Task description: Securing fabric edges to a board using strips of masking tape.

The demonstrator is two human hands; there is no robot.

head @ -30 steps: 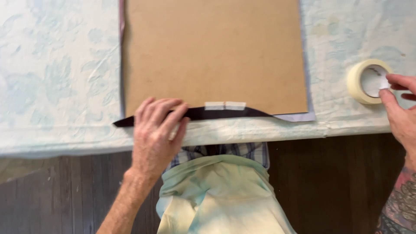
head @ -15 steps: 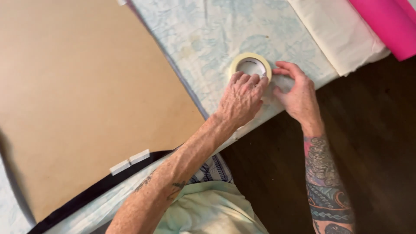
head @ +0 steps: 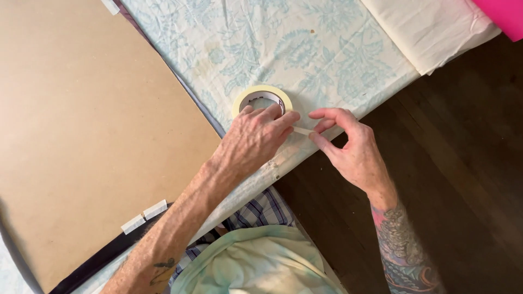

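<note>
A roll of pale masking tape (head: 261, 96) lies flat on the floral tablecloth (head: 321, 49) near the table's front edge. My left hand (head: 253, 141) rests on the roll and presses it down with its fingers. My right hand (head: 348, 147), just to the right, pinches the free end of the tape (head: 303, 130) between thumb and forefinger, with a short strip drawn out between both hands. A large brown board (head: 92, 125) lies to the left, with two small tape pieces (head: 144, 216) stuck at its near edge over a dark fabric border (head: 103, 258).
Folded cream cloth (head: 430, 27) lies at the back right, with a pink sheet (head: 504, 13) at the corner. Dark wooden floor (head: 463, 179) shows to the right of the table edge. Another tape piece (head: 110, 5) sits at the board's far corner.
My view swung from the board to the tape roll. My left hand left the board's near edge and came onto the roll. My right hand has pulled a short strip of tape free.
</note>
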